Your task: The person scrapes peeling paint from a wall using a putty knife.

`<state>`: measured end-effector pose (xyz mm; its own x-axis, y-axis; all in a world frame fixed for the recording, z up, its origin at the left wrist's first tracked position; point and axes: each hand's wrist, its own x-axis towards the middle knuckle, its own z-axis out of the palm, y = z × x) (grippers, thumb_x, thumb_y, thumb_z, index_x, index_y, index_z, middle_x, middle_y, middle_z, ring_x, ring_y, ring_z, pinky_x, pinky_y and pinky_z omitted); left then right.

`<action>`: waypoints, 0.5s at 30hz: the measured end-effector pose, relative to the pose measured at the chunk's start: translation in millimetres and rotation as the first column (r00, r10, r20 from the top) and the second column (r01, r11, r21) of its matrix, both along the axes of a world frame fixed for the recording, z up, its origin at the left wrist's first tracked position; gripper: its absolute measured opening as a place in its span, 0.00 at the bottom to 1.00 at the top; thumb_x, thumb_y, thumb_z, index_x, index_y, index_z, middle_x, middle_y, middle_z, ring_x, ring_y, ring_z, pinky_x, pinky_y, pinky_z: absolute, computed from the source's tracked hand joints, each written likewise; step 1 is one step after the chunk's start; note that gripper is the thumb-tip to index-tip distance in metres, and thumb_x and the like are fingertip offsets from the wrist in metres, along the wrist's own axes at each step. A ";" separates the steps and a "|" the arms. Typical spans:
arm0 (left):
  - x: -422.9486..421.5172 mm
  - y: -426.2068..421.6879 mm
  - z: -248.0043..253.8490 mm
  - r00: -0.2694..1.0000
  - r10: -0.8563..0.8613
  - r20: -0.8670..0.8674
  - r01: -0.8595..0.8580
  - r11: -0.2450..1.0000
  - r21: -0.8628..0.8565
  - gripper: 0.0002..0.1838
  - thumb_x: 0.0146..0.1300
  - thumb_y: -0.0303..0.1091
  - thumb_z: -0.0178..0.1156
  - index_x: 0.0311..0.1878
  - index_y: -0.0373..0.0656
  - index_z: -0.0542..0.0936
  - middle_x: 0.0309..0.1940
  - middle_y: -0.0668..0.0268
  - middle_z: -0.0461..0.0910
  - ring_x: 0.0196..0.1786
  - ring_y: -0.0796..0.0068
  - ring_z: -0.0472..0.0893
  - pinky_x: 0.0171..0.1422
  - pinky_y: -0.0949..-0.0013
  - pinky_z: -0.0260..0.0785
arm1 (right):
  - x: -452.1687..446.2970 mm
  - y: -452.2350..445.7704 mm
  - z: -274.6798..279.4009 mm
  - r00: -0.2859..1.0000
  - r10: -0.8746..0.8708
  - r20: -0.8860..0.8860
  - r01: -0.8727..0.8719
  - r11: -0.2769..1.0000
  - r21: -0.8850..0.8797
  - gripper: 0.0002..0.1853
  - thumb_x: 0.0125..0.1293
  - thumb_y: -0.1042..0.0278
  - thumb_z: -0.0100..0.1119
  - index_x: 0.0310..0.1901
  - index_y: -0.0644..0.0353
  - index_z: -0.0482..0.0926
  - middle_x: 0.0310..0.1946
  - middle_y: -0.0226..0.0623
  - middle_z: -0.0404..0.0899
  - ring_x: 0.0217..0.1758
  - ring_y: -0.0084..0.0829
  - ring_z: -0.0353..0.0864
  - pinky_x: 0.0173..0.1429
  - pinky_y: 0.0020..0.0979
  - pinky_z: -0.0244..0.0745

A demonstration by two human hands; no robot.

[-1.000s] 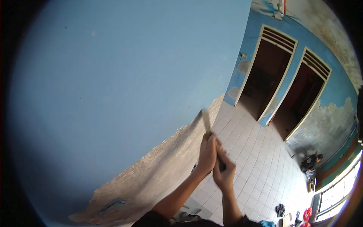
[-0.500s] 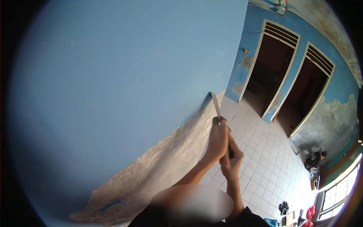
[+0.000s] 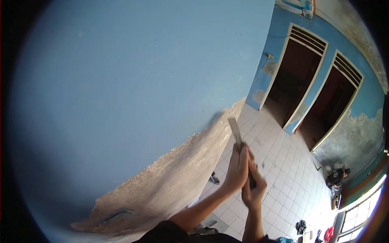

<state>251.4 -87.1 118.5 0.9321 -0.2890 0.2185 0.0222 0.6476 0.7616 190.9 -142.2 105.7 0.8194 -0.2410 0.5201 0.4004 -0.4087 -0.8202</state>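
Note:
My left hand [image 3: 237,168] is wrapped round the upper part of a long flat metal scraper [image 3: 235,130]. Just below and to its right, my right hand [image 3: 254,187] grips the dark handle of the same tool. The blade points up and to the left, its tip slightly blurred, in front of the bare plaster. That rough, tan plaster patch [image 3: 162,178] runs diagonally along the lower part of the blue wall [image 3: 133,81]. Whether the blade tip touches the wall I cannot tell.
White floor tiles [image 3: 275,170] spread to the right. Two dark doorways [image 3: 293,77] stand in the far blue wall. Another person [image 3: 336,177] in dark clothing is low down near the window [image 3: 360,216]. A black item [image 3: 300,227] and a red item [image 3: 329,233] lie on the floor.
The scraper first rose to the edge of the blue paint, then came down and away from it. Both hands kept their hold and now sit slightly lower and further right.

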 end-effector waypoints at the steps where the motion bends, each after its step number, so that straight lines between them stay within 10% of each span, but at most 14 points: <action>1: -9.4 4.9 -5.5 0.999 -0.037 -0.021 0.037 0.999 0.002 0.08 0.68 0.36 0.38 0.43 0.41 0.61 0.26 0.70 0.64 0.25 0.84 0.64 0.28 0.77 0.63 | -8.8 1.0 -5.1 0.999 -0.009 0.036 0.009 1.000 -0.013 0.21 0.58 0.80 0.47 0.55 0.69 0.70 0.45 0.46 0.78 0.50 0.26 0.73 0.54 0.25 0.65; 5: 38.2 15.1 -20.8 0.998 -0.057 -0.040 0.060 0.995 0.081 0.12 0.67 0.38 0.39 0.41 0.37 0.64 0.26 0.64 0.66 0.25 0.79 0.67 0.30 0.72 0.65 | 35.1 9.1 -13.2 0.965 -0.011 0.261 0.067 0.976 -0.208 0.20 0.60 0.77 0.47 0.55 0.70 0.69 0.39 0.42 0.79 0.41 0.25 0.76 0.47 0.24 0.70; 8: 69.0 -9.1 19.9 0.979 0.099 0.177 -0.152 0.935 0.320 0.17 0.67 0.41 0.38 0.42 0.35 0.65 0.26 0.60 0.68 0.27 0.71 0.71 0.33 0.68 0.66 | 68.0 -5.3 5.4 0.982 -0.051 0.184 0.031 0.993 0.110 0.20 0.62 0.72 0.49 0.55 0.71 0.69 0.26 0.30 0.73 0.23 0.16 0.66 0.25 0.19 0.62; 11: 33.7 -21.2 13.3 0.961 0.166 0.220 -0.221 0.941 0.257 0.17 0.67 0.43 0.39 0.40 0.36 0.65 0.23 0.62 0.67 0.27 0.73 0.71 0.34 0.70 0.66 | 31.5 -15.1 14.0 0.991 -0.065 0.113 0.046 0.986 0.159 0.19 0.63 0.72 0.48 0.55 0.71 0.69 0.31 0.35 0.77 0.28 0.19 0.74 0.32 0.20 0.69; 15: 19.2 -3.2 -1.0 0.995 -0.074 -0.065 0.075 0.997 0.012 0.13 0.68 0.42 0.38 0.39 0.41 0.63 0.22 0.68 0.64 0.25 0.80 0.67 0.31 0.74 0.65 | -2.5 -12.8 1.1 1.000 -0.010 0.017 0.013 0.987 -0.157 0.20 0.60 0.74 0.49 0.54 0.69 0.70 0.54 0.52 0.71 0.62 0.33 0.66 0.64 0.33 0.56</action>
